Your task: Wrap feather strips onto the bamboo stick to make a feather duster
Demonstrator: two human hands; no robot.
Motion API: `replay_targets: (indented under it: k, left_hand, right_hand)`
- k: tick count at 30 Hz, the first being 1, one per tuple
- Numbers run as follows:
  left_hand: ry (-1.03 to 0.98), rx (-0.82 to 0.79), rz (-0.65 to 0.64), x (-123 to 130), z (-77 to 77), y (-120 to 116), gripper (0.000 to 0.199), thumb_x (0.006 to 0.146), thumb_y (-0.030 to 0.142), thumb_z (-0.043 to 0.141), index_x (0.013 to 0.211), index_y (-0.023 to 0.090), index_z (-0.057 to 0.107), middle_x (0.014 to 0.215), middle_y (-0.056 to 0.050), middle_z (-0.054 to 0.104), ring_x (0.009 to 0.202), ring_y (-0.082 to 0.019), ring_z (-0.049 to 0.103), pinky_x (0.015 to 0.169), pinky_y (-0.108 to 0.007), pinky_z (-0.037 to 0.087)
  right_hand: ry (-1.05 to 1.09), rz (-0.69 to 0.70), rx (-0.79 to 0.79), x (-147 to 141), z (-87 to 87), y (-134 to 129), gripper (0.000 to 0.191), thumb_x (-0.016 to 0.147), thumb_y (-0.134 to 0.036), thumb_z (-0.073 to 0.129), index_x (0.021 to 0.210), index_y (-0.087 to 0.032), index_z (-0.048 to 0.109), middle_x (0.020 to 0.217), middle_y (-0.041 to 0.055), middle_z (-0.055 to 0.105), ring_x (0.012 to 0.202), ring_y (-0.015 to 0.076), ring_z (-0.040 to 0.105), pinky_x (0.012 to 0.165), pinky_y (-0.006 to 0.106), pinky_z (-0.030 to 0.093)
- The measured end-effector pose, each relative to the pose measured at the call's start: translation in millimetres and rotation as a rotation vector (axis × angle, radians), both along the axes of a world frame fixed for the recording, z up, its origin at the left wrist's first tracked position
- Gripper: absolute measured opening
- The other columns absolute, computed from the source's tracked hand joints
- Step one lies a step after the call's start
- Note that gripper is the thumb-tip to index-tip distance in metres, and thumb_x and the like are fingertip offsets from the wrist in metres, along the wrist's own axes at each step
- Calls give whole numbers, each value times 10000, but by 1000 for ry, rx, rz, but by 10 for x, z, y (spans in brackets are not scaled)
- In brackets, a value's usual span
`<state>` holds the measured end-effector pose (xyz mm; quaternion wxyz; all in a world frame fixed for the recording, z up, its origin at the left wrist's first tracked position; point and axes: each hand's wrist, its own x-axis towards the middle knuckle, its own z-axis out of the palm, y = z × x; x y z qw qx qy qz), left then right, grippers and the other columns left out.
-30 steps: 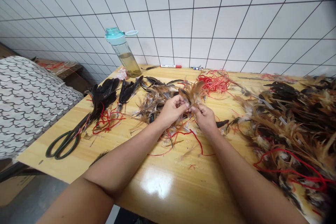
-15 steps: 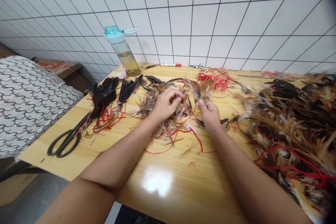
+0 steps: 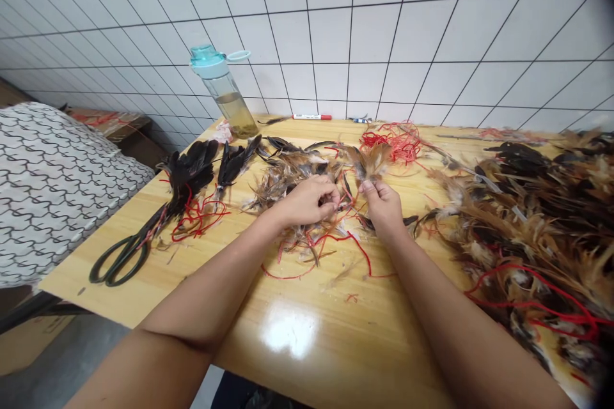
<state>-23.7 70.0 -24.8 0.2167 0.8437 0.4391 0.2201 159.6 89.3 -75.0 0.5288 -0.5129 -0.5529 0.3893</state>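
Note:
Pinched in my right hand (image 3: pixel 384 206) is a small bunch of brown feathers (image 3: pixel 368 161), their tips fanned out away from me. My left hand (image 3: pixel 314 199) hovers at the near side of a loose heap of brown and grey feathers (image 3: pixel 275 182), fingers curled and pressed together. Whatever those fingers may hold is too small or hidden to make out. Red string (image 3: pixel 352 238) winds over the table just in front of both hands. A dark feather (image 3: pixel 409 221) lies beside my right wrist.
Black-handled scissors (image 3: pixel 119 262) lie at the left, below black feather bundles (image 3: pixel 192 166) and tangled red string (image 3: pixel 199 217). Behind stand a water bottle (image 3: pixel 233 102), a red marker (image 3: pixel 311 117) and a red string pile (image 3: pixel 393 140). A large feather pile (image 3: pixel 542 223) covers the right side.
My left hand has moved slightly toward me and to the right, its fingers curling tighter. The right hand stays in place with the feather bunch.

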Motion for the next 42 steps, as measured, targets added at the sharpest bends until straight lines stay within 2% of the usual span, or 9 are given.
replay_targets:
  k: [4, 8, 10, 14, 21, 26, 29, 38, 42]
  left_hand:
    - [-288, -226, 115, 42, 9, -23, 45, 789, 210, 538, 806, 168, 543, 729, 5, 553, 602, -100, 460, 569, -222, 364]
    - [-456, -350, 134, 66, -9, -29, 128, 827, 287, 541, 854, 167, 510, 695, 15, 571, 570, -89, 472, 541, -204, 357]
    - [-346, -276, 156, 58, -8, -18, 130, 828, 292, 557, 845, 163, 560, 700, 10, 598, 590, -97, 498, 567, -215, 369]
    - [-61, 38, 179, -2, -22, 28, 133, 854, 212, 529, 793, 177, 642, 789, -23, 657, 757, -147, 574, 728, -266, 413]
    - [112, 464, 248, -65, 7, 12, 253, 898, 112, 389, 890, 176, 633, 918, -92, 588, 906, -209, 500, 807, -322, 398]
    - [7, 327, 75, -58, 159, -64, 235, 892, 108, 401, 893, 182, 623, 886, -59, 577, 874, -172, 531, 808, -279, 415]
    - [34, 287, 81, -61, 183, -78, 240, 857, 67, 410, 845, 172, 626, 858, -62, 574, 841, -171, 536, 779, -275, 422]
    - [-30, 345, -5, -22, 124, -76, 247, 866, 45, 419, 872, 165, 635, 881, -56, 612, 854, -152, 572, 786, -267, 451]
    - [-127, 387, 57, 56, 30, -80, 210, 881, 72, 446, 888, 166, 634, 866, -51, 623, 837, -146, 577, 771, -258, 455]
  right_hand:
    - [2, 3, 8, -7, -12, -2, 330, 774, -500, 522, 656, -197, 577, 651, 16, 607, 681, 171, 514, 692, 302, 407]
    - [6, 0, 8, -16, -20, -5, 333, 773, -503, 527, 649, -199, 579, 647, 12, 613, 679, 171, 521, 694, 301, 418]
    - [6, 4, 13, -18, -21, -7, 327, 772, -497, 522, 648, -201, 580, 648, 12, 613, 686, 171, 526, 695, 299, 419]
    - [-5, 7, 22, -17, -18, -12, 314, 771, -484, 508, 652, -204, 583, 666, 20, 617, 707, 179, 536, 705, 306, 417]
    - [-48, -1, 15, -22, -29, -11, 301, 764, -466, 500, 654, -204, 600, 663, 26, 630, 694, 181, 537, 687, 307, 402]
    - [-62, 13, 19, -27, -23, -11, 303, 772, -453, 493, 654, -196, 603, 643, 19, 609, 652, 169, 516, 672, 304, 394]
    - [-72, -1, 8, -26, -19, -14, 296, 782, -436, 493, 661, -191, 606, 644, 18, 607, 639, 165, 510, 660, 302, 392]
    - [-108, 13, 44, -30, -42, -1, 289, 794, -409, 498, 665, -185, 626, 661, 29, 628, 660, 172, 535, 678, 305, 403]
    - [-160, 64, 96, -46, -58, -11, 266, 802, -370, 509, 654, -190, 636, 640, 32, 619, 656, 182, 548, 674, 313, 408]
